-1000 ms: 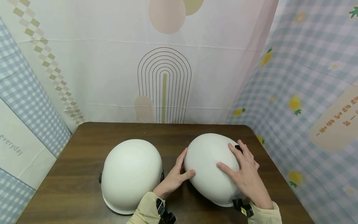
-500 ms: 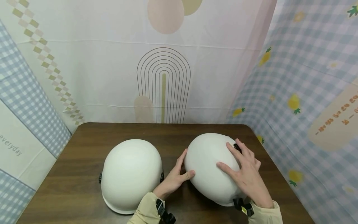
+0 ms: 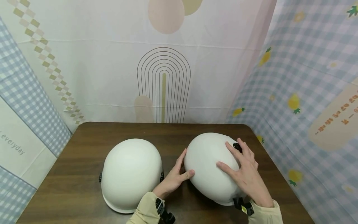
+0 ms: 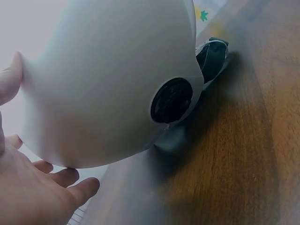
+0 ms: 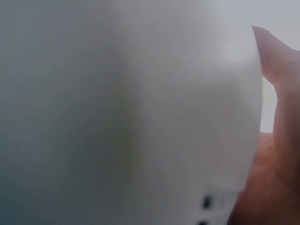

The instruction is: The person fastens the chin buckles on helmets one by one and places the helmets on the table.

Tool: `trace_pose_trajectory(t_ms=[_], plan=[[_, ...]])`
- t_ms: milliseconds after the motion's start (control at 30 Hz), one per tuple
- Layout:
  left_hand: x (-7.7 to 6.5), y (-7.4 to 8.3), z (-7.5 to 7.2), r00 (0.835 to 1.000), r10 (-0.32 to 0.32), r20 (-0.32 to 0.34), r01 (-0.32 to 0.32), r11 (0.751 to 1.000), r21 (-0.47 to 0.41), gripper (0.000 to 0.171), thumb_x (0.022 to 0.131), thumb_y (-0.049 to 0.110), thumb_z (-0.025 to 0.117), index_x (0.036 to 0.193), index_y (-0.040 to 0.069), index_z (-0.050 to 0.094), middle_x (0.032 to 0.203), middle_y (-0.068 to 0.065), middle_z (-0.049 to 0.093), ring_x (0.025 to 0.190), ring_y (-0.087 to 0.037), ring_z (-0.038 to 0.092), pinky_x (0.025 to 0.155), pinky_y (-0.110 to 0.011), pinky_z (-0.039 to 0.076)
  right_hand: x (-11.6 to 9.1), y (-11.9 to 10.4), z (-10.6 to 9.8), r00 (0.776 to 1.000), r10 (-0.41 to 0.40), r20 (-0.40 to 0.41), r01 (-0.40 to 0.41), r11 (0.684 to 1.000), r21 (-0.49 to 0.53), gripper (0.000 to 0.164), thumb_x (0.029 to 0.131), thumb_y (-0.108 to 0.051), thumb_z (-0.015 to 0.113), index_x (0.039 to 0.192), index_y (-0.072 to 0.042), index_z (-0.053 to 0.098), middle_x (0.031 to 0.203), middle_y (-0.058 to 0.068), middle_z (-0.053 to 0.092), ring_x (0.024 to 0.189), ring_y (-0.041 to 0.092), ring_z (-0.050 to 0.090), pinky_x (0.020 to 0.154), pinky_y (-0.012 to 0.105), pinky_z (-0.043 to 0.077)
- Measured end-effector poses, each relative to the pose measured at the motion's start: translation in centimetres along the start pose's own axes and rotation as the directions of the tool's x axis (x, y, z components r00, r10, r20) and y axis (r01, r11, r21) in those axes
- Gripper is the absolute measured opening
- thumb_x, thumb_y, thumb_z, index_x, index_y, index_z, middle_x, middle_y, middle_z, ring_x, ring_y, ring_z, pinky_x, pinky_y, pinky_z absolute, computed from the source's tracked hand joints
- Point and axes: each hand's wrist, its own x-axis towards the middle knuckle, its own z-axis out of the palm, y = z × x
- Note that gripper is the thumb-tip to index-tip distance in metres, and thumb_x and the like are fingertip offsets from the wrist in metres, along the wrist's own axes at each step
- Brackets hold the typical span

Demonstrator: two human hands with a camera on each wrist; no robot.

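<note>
A white helmet [image 3: 211, 166] with black side fittings tilts between my two hands on the right half of the table. My left hand [image 3: 174, 180] grips its left side, thumb on the near face and fingers along the far edge. Across its right side my right hand [image 3: 247, 179] holds on, thumb and index finger spread over the shell, close to a black fitting [image 3: 237, 147]. In the left wrist view the shell's round black knob [image 4: 172, 100] and a dark strap [image 4: 213, 60] show near the tabletop. The shell fills most of the right wrist view, blurred.
A second white helmet [image 3: 131, 174] stands upright on the brown wooden table [image 3: 70, 174], just left of my left forearm. Behind the table hangs a pale printed cloth [image 3: 112, 77]. A blue checked cloth [image 3: 279, 124] borders the right side.
Almost nothing differs: the fingers of my right hand shift slightly by the black fitting. Both helmets keep their places.
</note>
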Motion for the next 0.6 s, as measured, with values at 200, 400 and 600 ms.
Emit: trace_pose_trajectory(t_ms=[200, 400, 600], plan=[[-0.10, -0.06, -0.02, 1.000, 0.001, 0.006, -0.001, 1.000, -0.014, 0.086, 0.093, 0.042, 0.064, 0.156, 0.037, 0.006, 0.161, -0.006, 0.001, 0.143, -0.030, 0.023, 0.107, -0.050, 0.032, 0.04, 0.06, -0.03, 1.000, -0.007, 0.001, 0.007, 1.000, 0.009, 0.076, 0.083, -0.050, 0.074, 0.148, -0.029, 0.043, 0.162, 0.009, 0.004, 0.144, 0.043, 0.001, 0.093, 0.078, 0.012], [-0.12, -0.13, -0.09, 1.000, -0.011, 0.007, 0.011, 0.999, -0.030, 0.085, 0.093, 0.040, 0.064, 0.155, 0.039, 0.005, 0.162, -0.006, 0.001, 0.144, -0.030, 0.023, 0.109, -0.049, 0.030, 0.00, -0.06, -0.12, 1.000, 0.016, 0.023, -0.016, 1.000, 0.024, 0.075, 0.083, -0.051, 0.073, 0.148, -0.029, 0.043, 0.162, 0.006, 0.002, 0.144, 0.043, 0.001, 0.090, 0.079, 0.019], [-0.18, -0.21, -0.13, 1.000, -0.002, 0.012, 0.002, 0.999, -0.042, 0.084, 0.095, 0.037, 0.062, 0.156, 0.036, 0.004, 0.162, -0.008, 0.003, 0.144, -0.032, 0.022, 0.110, -0.051, 0.028, -0.05, -0.10, -0.11, 1.000, 0.013, 0.015, -0.013, 1.000, 0.023, 0.073, 0.084, -0.051, 0.072, 0.147, -0.028, 0.045, 0.162, 0.006, 0.001, 0.144, 0.042, 0.005, 0.083, 0.078, 0.032]])
